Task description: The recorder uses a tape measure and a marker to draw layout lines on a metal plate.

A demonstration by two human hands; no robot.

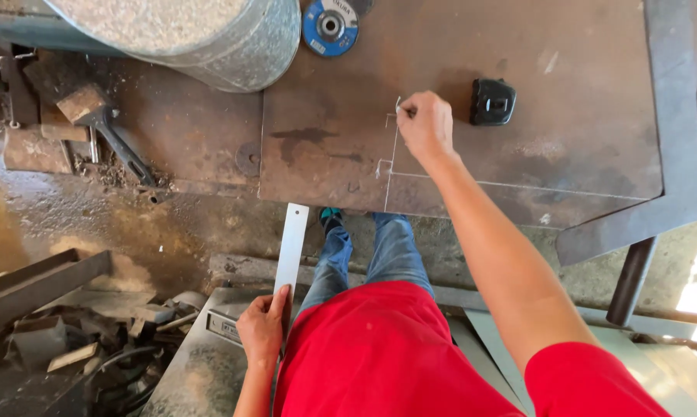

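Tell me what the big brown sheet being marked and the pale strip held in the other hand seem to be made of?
The brown sheet looks like steel plate: flat, matte, rust-brown, with white lines scribed where the right hand marks. The pale strip, held by the left hand, seems to be bare metal, perhaps aluminium or steel: smooth, light grey, straight-edged.

The rusty metal sheet [565,116] on the desk is mostly bare to the right. A small black block [493,101] sits near the right hand [426,123]. A big silver drum [209,35] and a blue disc [330,27] block the top left.
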